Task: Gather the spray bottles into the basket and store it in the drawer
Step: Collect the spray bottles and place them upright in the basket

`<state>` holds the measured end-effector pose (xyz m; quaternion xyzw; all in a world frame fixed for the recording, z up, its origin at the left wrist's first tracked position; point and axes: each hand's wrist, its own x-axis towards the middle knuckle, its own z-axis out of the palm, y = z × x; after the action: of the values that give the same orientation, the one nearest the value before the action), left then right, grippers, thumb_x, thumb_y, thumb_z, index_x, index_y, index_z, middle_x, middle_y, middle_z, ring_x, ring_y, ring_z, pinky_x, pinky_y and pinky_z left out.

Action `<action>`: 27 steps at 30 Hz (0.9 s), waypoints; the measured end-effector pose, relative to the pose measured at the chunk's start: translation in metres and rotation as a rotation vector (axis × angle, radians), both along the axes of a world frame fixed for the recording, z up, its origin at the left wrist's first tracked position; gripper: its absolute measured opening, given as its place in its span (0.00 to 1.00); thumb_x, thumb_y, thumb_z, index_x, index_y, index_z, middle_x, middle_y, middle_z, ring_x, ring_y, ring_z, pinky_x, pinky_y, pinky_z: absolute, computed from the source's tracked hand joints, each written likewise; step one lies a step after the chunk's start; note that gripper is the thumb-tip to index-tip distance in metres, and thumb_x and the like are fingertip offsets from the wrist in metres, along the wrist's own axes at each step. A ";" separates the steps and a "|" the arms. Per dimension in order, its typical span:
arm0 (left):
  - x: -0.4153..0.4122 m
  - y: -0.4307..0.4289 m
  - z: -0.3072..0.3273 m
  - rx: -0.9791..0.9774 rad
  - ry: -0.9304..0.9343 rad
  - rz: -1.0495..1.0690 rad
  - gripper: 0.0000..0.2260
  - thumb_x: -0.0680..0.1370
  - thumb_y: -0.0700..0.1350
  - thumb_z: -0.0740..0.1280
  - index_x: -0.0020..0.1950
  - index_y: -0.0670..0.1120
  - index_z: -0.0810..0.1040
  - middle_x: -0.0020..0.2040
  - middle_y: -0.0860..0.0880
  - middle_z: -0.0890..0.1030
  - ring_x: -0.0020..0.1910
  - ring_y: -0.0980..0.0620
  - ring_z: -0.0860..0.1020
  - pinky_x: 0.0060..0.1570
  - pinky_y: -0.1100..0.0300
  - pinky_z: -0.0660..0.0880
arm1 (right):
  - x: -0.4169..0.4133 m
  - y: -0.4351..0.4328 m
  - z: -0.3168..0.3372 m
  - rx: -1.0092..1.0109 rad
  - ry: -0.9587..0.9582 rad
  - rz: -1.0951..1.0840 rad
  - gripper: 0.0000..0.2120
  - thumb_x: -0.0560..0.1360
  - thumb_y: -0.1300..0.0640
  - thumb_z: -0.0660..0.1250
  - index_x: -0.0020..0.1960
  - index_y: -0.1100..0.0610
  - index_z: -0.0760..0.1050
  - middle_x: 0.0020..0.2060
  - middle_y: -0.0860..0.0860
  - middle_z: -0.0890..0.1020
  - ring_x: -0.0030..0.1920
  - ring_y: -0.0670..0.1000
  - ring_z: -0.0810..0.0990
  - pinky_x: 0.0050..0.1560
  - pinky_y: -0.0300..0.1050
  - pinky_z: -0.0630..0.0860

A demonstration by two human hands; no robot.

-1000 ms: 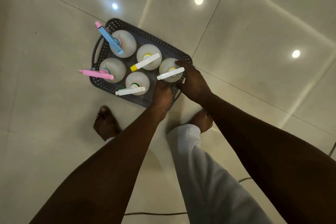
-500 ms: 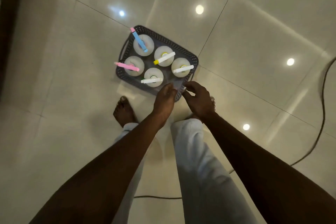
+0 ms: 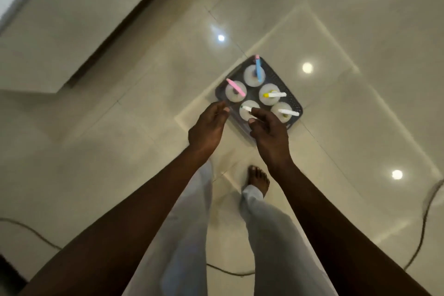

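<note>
A dark perforated basket rests on the glossy tiled floor, seen from above. Several white spray bottles stand upright in it: one with a blue head, one with a pink head, one with a yellow-tipped head, and two with white heads. My left hand hovers at the basket's near left corner, fingers loosely apart, holding nothing. My right hand is over the near edge, fingers curled and apart, partly covering the nearest bottle. Neither hand visibly grips the basket.
A cabinet base with a dark kick strip runs along the upper left. A thin cable trails over the floor at the right, another at the lower left. My bare foot and pale trouser legs stand below the basket.
Both hands have come off the basket's near rim and lifted up. The view has risen and swung, so the basket looks smaller and the cabinet base has come into view.
</note>
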<state>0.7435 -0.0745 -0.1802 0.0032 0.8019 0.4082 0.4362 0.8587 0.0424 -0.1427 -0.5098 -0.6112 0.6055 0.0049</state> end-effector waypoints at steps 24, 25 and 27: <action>0.163 -0.321 0.070 0.089 0.078 1.205 0.17 0.82 0.52 0.63 0.69 0.50 0.79 0.66 0.53 0.82 0.65 0.55 0.79 0.70 0.47 0.75 | 0.007 -0.263 0.024 -0.057 0.045 1.071 0.16 0.82 0.57 0.71 0.70 0.48 0.80 0.66 0.46 0.84 0.64 0.49 0.84 0.67 0.63 0.80; 0.170 -0.339 0.066 0.084 0.077 1.252 0.16 0.82 0.51 0.63 0.69 0.49 0.79 0.66 0.52 0.82 0.66 0.53 0.79 0.70 0.45 0.75 | 0.007 -0.282 0.023 -0.064 0.044 1.098 0.16 0.82 0.57 0.71 0.70 0.48 0.80 0.66 0.45 0.83 0.64 0.48 0.84 0.67 0.62 0.81; 0.181 -0.368 0.062 0.074 0.083 1.327 0.15 0.83 0.48 0.64 0.68 0.48 0.79 0.66 0.50 0.82 0.66 0.51 0.79 0.70 0.44 0.74 | 0.006 -0.315 0.022 -0.082 0.041 1.144 0.16 0.83 0.57 0.71 0.70 0.48 0.80 0.66 0.45 0.83 0.64 0.47 0.84 0.67 0.62 0.81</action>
<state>0.9243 -0.4427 -0.1185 -0.4605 0.6355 0.6167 0.0608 0.8649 -0.2721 -0.1206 -0.0857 -0.7656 0.5447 -0.3314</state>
